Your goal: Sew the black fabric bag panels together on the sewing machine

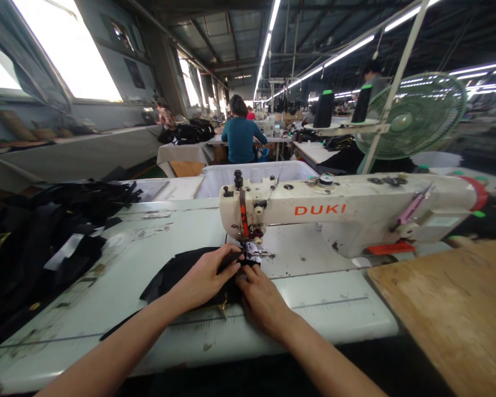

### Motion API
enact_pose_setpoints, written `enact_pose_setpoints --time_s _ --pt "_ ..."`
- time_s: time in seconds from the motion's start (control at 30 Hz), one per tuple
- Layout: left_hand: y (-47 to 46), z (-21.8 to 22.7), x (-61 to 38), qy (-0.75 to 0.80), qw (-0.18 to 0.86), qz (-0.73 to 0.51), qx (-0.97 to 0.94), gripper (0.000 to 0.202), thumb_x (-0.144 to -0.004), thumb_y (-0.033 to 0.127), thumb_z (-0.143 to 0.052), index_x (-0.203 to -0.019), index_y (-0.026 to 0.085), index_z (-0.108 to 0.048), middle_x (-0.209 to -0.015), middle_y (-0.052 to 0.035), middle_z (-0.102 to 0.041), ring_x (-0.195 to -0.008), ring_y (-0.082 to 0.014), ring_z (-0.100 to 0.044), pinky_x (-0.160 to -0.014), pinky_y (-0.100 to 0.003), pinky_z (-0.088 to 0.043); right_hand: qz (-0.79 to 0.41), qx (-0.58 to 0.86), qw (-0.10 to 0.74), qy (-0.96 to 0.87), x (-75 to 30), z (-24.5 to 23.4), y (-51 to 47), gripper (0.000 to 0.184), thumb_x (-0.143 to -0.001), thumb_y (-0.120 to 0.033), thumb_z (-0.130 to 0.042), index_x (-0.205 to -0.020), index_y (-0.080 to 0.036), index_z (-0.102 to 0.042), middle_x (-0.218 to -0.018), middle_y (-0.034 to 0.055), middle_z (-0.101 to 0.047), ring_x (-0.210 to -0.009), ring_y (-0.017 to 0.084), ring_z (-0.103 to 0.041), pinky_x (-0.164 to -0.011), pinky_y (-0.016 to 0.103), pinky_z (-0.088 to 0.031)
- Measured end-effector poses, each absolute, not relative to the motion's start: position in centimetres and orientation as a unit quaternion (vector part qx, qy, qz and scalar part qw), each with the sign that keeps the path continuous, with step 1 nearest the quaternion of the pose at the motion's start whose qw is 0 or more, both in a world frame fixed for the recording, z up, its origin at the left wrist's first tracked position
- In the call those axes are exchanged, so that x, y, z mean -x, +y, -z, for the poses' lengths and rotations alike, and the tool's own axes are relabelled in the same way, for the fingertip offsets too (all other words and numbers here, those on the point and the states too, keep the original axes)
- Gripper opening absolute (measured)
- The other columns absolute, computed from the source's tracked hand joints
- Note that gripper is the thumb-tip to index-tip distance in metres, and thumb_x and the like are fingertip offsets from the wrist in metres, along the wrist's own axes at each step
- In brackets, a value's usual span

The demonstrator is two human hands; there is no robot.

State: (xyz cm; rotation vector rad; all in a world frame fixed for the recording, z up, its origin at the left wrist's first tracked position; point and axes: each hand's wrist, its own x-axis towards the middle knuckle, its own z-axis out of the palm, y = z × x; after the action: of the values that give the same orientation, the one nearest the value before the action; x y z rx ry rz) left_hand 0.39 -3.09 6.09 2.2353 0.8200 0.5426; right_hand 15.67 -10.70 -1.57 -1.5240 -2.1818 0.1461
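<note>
A piece of black fabric [177,271] lies on the pale sewing table [149,226], its right end at the needle area of a white sewing machine [281,207]. My left hand [210,270] is closed on the fabric's upper edge, thumb and fingers pinching a fold just left of the presser foot. Close beside it, my right hand [261,292] grips the fabric's right end with bent fingers. A gold zipper pull [224,306] hangs from the fabric between the hands. The needle tip is hidden behind my fingers.
Black garment pieces [37,242] are heaped at the left. A wooden board [450,309] borders the table at right. Behind the machine stand a white plastic bin [256,170], thread cones [324,110] and a green fan [413,116]. A person in teal [242,138] sits farther ahead.
</note>
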Motion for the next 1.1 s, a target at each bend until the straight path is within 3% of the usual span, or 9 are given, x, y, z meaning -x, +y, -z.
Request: enact_pose_setpoints --time_s 0.23,0.37,0.53,0.63,0.7,0.77,0.9,1.0,1.1 --pt "-2.9 -6.8 -0.7 0.304 0.342 -0.183 -0.870 0.016 -0.092 0.030 -0.053 -0.105 0.023 -0.059 -0.102 -0.0017 -0.068 -0.095 -0.0220 -0.063 -0.085 -0.029 -0.045 -0.002 0.533 0.179 -0.827 -15.7 1.9 -9.7 0.033 -0.086 -0.003 -0.049 -0.110 -0.018 -0.065 -0.116 0.0104 -0.057 -0.103 0.027 -0.048 -0.084 0.038 -0.050" --pt "-2.7 -6.7 -0.5 0.303 0.356 -0.182 -0.865 0.021 -0.091 0.031 -0.054 -0.109 0.021 -0.059 -0.106 -0.0041 -0.068 -0.098 -0.0237 -0.062 -0.088 -0.031 -0.045 0.011 0.549 0.162 -0.820 -15.0 1.6 -9.0 0.024 -0.087 -0.006 -0.052 -0.099 -0.015 -0.070 -0.114 0.0124 -0.060 -0.101 0.028 -0.052 -0.078 0.037 -0.053" --pt "-2.8 -5.3 0.2 0.334 0.399 -0.200 -0.830 0.024 -0.090 0.034 -0.056 -0.109 0.020 -0.058 -0.108 -0.0054 -0.067 -0.102 -0.0245 -0.061 -0.092 -0.033 -0.045 0.028 0.566 0.165 -0.808 -13.5 1.5 -10.8 0.021 -0.087 -0.008 -0.054 -0.099 -0.013 -0.071 -0.108 0.0133 -0.064 -0.097 0.029 -0.056 -0.076 0.041 -0.055" --pt "-3.5 -4.4 0.1 0.330 0.406 -0.195 -0.830 0.023 -0.089 0.032 -0.057 -0.109 0.021 -0.057 -0.106 -0.0039 -0.066 -0.099 -0.0225 -0.061 -0.090 -0.031 -0.045 0.035 0.582 0.173 -0.794 -13.2 2.6 -12.6 0.029 -0.086 -0.006 -0.056 -0.112 -0.009 -0.067 -0.107 0.0141 -0.066 -0.097 0.028 -0.060 -0.081 0.040 -0.055" --pt "-4.1 -4.2 -0.1 0.324 0.426 -0.185 -0.825 0.021 -0.091 0.032 -0.055 -0.108 0.020 -0.055 -0.101 -0.0033 -0.065 -0.091 -0.0202 -0.062 -0.084 -0.030 -0.047 0.051 0.596 0.185 -0.780 -13.3 3.7 -13.4 0.044 -0.085 -0.005 -0.057 -0.128 -0.002 -0.055 -0.127 0.0205 -0.059 -0.114 0.032 -0.055 -0.092 0.043 -0.051" --pt "-4.4 -4.5 0.0 0.312 0.460 -0.175 -0.813 0.021 -0.093 0.035 -0.052 -0.107 0.019 -0.054 -0.096 -0.0033 -0.063 -0.081 -0.0177 -0.061 -0.076 -0.028 -0.049 0.081 0.599 0.212 -0.768 -13.6 4.8 -13.6 0.046 -0.088 -0.013 -0.059 -0.131 0.001 -0.052 -0.135 0.0230 -0.052 -0.127 0.034 -0.047 -0.102 0.046 -0.045" --pt "-4.1 -5.9 1.4 0.236 0.482 -0.143 -0.831 0.030 -0.094 0.043 -0.052 -0.110 0.017 -0.056 -0.101 -0.0054 -0.064 -0.090 -0.0196 -0.061 -0.084 -0.030 -0.048 0.100 0.593 0.246 -0.760 -14.2 5.6 -13.4 0.043 -0.093 -0.036 -0.058 -0.124 -0.006 -0.060 -0.129 0.0166 -0.060 -0.127 0.031 -0.049 -0.109 0.047 -0.038" --pt "-3.5 -6.8 2.7 0.173 0.468 -0.141 -0.855 0.045 -0.095 0.056 -0.046 -0.113 0.017 -0.061 -0.111 -0.0083 -0.065 -0.106 -0.0250 -0.058 -0.095 -0.033 -0.043 0.095 0.576 0.262 -0.769 -14.6 5.1 -13.5 0.048 -0.094 -0.038 -0.057 -0.136 -0.015 -0.051 -0.136 0.0085 -0.056 -0.126 0.026 -0.051 -0.109 0.045 -0.038" --pt "-3.2 -6.8 2.9 0.181 0.446 -0.192 -0.855 0.059 -0.096 0.063 -0.033 -0.101 0.015 -0.068 -0.108 -0.0102 -0.066 -0.103 -0.0260 -0.060 -0.097 -0.035 -0.042 0.105 0.561 0.277 -0.773 -14.9 4.6 -13.5 0.051 -0.094 -0.036 -0.057 -0.141 -0.022 -0.044 -0.138 0.0030 -0.055 -0.125 0.025 -0.051 -0.109 0.045 -0.037"
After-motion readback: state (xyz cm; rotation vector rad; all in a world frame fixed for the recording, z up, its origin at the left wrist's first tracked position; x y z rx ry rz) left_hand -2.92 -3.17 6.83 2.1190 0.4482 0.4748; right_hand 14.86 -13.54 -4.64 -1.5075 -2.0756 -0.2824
